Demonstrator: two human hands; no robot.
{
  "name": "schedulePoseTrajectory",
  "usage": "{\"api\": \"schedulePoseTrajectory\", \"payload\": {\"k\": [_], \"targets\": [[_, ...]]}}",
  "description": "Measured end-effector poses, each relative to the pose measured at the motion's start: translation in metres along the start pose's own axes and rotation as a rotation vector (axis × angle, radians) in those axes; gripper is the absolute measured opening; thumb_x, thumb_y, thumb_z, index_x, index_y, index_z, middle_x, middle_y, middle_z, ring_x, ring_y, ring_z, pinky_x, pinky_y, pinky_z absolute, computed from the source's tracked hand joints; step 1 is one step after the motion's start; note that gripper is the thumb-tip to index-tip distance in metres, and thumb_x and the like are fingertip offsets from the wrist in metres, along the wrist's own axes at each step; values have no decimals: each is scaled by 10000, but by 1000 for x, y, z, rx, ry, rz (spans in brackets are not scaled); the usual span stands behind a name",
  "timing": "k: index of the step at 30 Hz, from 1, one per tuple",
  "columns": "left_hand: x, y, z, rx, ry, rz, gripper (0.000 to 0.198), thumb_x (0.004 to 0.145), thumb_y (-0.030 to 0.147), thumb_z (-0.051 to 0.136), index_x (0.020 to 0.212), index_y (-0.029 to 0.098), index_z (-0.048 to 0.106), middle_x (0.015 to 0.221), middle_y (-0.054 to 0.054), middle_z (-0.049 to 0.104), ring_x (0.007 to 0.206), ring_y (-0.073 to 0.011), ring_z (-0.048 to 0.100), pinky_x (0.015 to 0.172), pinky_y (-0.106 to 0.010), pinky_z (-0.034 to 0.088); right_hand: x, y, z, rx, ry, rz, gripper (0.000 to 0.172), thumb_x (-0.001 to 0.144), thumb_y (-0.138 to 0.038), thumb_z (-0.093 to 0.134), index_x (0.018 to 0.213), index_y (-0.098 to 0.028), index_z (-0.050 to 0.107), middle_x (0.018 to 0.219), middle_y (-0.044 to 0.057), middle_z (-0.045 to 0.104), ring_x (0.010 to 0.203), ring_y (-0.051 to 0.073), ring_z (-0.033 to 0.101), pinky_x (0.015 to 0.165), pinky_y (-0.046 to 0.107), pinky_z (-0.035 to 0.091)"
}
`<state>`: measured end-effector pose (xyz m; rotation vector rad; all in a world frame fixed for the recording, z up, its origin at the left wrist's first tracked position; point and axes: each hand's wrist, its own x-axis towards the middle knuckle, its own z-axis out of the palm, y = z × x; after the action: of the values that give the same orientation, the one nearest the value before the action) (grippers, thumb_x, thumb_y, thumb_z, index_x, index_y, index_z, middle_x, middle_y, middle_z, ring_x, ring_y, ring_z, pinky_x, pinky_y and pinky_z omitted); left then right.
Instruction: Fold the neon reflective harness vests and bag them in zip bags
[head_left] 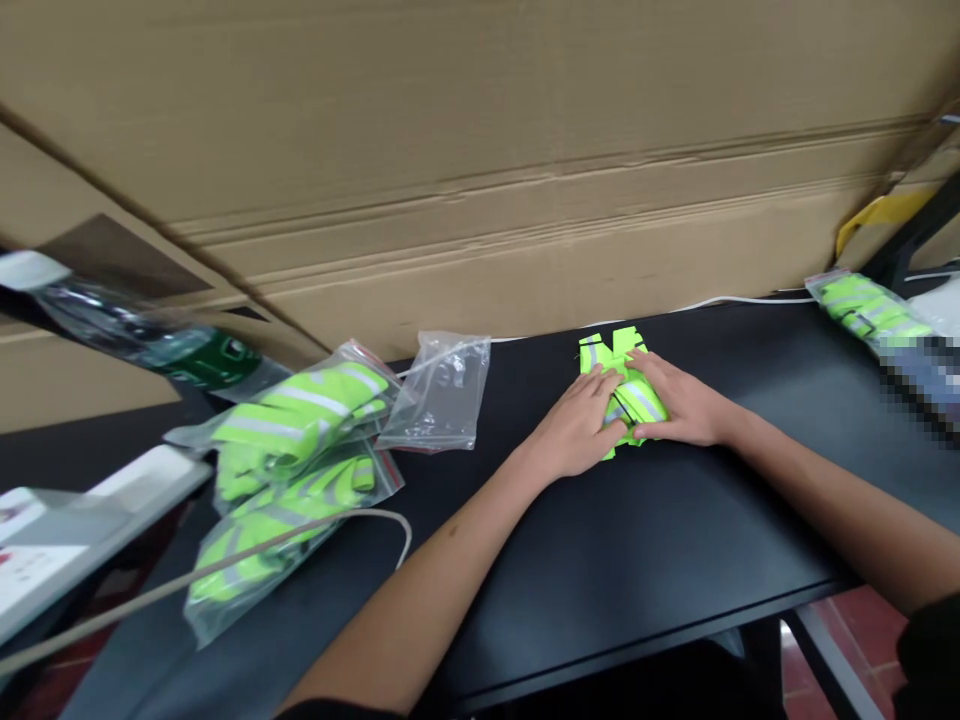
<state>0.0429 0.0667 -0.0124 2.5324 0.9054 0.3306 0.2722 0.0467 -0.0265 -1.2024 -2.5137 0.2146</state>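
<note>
cloth, bright green with gray stripes, lies folded on the black table near its back edge. the left hand lies flat on it with the thumb out. the right hand touches its other side, thumb and fingers wide apart. a clear bag (you can see right through it) is by the back edge too. two packed bags lie near the left edge.
</note>
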Motion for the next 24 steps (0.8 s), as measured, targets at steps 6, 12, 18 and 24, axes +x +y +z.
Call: {"api": "schedulePoseTrajectory", "payload": {"k": [6,12,18,24], "targets": [[-1,-1,0,-59,49,-20,436,1038,331,292,1389,101,408,1484,-186,506,1494,-273,316,1206,-496,317,-1,-2,-8,76,7,-79,667,918,-573,575,1378,-131,380,1520,257,404,1521,360,205,1149,567,392],[6,-2,-1,-139,103,-58,315,1024,273,360,1267,162,527,1378,-120,592,1397,-254,449,1162,-446,378,1,-5,-5,152,-6,85,354,1051,-401,327,1114,-191,605,1518,140,474,1511,293,269,1212,548,294],[9,-2,-5,-222,122,-66,273,991,263,441,1239,239,554,1292,-62,636,1239,-227,577,1087,-416,450,2,-3,3,215,202,165,277,971,-448,526,1114,-215,572,1267,163,605,1245,306,587,1052,511,482],[9,-2,-2,-161,70,-116,337,1017,285,415,1296,232,597,1420,-29,592,1448,-251,397,1196,-453,334,-3,-2,-10,340,0,179,363,1014,-471,421,1258,-222,519,1320,129,638,1232,301,615,1040,502,491]]}}
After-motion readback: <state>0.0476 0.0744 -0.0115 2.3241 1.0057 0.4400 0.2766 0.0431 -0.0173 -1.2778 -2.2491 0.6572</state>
